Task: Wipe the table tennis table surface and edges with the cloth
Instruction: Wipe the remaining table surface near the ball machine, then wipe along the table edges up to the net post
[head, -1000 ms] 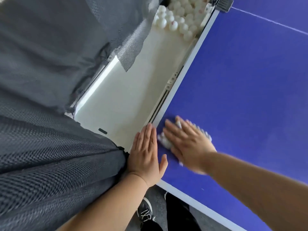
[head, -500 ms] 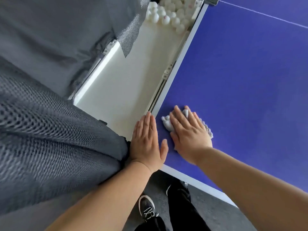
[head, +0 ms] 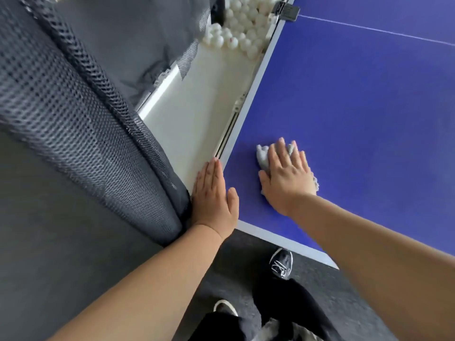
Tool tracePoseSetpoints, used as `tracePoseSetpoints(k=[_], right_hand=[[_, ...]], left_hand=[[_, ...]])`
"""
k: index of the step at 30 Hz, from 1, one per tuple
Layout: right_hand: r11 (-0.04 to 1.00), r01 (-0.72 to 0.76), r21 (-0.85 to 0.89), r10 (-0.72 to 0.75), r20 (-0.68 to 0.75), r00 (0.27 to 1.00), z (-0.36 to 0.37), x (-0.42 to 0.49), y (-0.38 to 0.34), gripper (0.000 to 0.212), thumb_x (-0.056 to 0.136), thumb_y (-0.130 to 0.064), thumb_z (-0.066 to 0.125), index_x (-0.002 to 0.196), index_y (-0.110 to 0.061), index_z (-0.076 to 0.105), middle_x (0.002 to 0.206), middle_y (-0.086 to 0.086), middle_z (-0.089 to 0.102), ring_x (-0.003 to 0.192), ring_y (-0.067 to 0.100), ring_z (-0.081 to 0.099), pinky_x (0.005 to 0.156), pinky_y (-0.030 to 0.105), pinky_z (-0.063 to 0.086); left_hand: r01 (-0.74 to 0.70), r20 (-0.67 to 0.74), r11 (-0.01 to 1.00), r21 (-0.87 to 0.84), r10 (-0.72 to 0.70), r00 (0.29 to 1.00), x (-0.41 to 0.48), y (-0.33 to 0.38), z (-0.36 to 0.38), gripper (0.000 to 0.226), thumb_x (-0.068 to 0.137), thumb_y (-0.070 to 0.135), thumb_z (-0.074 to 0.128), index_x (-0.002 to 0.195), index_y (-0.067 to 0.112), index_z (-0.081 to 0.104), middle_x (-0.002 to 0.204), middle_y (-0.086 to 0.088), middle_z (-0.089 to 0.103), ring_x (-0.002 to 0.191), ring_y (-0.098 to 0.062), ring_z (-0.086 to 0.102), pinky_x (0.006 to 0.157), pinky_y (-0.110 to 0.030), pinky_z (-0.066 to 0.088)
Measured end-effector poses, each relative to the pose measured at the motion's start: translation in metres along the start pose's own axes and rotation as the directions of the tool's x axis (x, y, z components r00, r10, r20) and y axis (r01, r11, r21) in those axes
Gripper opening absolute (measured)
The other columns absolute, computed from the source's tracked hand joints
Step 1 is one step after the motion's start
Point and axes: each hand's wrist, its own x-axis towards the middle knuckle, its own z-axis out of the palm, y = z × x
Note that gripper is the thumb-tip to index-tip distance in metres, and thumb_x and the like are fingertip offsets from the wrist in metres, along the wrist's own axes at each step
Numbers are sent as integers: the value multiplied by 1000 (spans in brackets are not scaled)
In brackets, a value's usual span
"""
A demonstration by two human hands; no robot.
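Wiping is in hand near the table's (head: 357,119) near-left corner: the right hand (head: 288,175), fingers straight, presses the cloth (head: 262,157) flat on the blue surface. The left hand (head: 214,193) rests flat and open at the left edge. Next move, as judged: carry the cloth onto that edge.

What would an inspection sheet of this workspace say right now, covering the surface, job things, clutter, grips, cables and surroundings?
Surface: blue table tennis table with a white edge line.
Job's things: pale cloth bunched on the table near the corner.
Clutter: white balls piled at the far end of the white tray.
Grips: right hand flat, pressing the cloth; left hand flat at the table's side edge, fingers on the tray, thumb on the blue.
Cables: nothing seen.
Surroundings: dark mesh net beside the tray; dark floor; shoe below the table end.
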Motion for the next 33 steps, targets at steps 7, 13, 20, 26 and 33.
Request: tracePoseSetpoints(k=[7, 13, 20, 26, 33], right_hand=[[875, 481, -59, -471, 127, 873, 7, -9, -28, 70, 106, -53, 22, 164, -32, -11, 174, 0, -6, 160, 23, -9, 128, 35, -8], [952, 304, 16, -305, 51, 951, 9, 4, -71, 63, 103, -64, 13, 162, -47, 2, 174, 1, -7, 159, 29, -10, 128, 46, -1], [787, 615, -37, -599, 187, 778, 41, -93, -43, 69, 107, -27, 39, 164, -42, 3, 172, -10, -12, 158, 17, -17, 130, 40, 0], [830, 544, -125, -473, 357, 805, 11, -151, 31, 76, 102, -14, 41, 164, -40, 7, 169, -6, -23, 154, 19, -27, 127, 33, -12], [977, 187, -102, -127, 423, 897, -22, -250, 123, 75, 103, -7, 36, 165, -37, 7, 173, -3, -12, 160, 24, -6, 126, 28, 4]], left_hand=[[-16, 101, 1000, 1, 15, 995, -60, -33, -8, 76, 102, 25, 40, 165, 5, 3, 174, -5, -6, 160, -20, -7, 129, -39, 5], [-104, 180, 989, 101, 85, 980, -73, -54, -14, 81, 98, 41, 31, 166, 11, 0, 174, -1, -11, 159, -12, -13, 130, -33, 0], [80, 249, 997, -6, -76, 966, -99, -54, -31, 71, 102, 28, 42, 166, 15, 14, 174, 0, 10, 160, -13, 6, 129, -36, 13], [9, 424, 992, 124, -61, 904, -117, -23, -61, 67, 99, 44, 40, 162, 24, 29, 169, 4, 29, 155, -19, 24, 124, -43, 30], [-25, 556, 991, 128, -51, 830, -132, 31, -91, 60, 102, 47, 38, 160, 33, 33, 163, 6, 40, 141, -23, 48, 104, -41, 49]])
